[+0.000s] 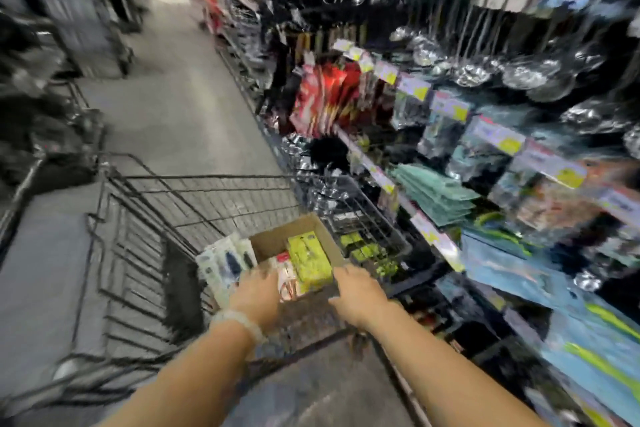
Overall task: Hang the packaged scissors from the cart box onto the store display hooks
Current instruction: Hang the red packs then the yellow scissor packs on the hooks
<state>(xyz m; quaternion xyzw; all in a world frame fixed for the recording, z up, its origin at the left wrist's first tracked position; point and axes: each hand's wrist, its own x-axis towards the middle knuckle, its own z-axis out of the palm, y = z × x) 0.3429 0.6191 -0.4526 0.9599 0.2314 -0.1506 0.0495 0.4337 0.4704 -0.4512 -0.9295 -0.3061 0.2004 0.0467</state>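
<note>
A brown cardboard box (277, 236) sits in the black wire cart (145, 218). Inside it lie yellow-green packages (308, 260) and red-and-white packaged scissors (285, 279). White-backed packages with dark handles (225, 263) lean at the box's left side. My left hand (258, 291) reaches into the box at its near left, over the packages; its fingers are blurred. My right hand (356, 291) rests on the box's near right corner. The frame is motion-blurred, so neither grip is plain.
Display hooks and shelves (450, 135) full of hanging packages, ladles and price tags run along the right of the cart. The grey aisle floor (180, 97) stretches ahead. Dark racks and another cart (52, 45) stand on the left.
</note>
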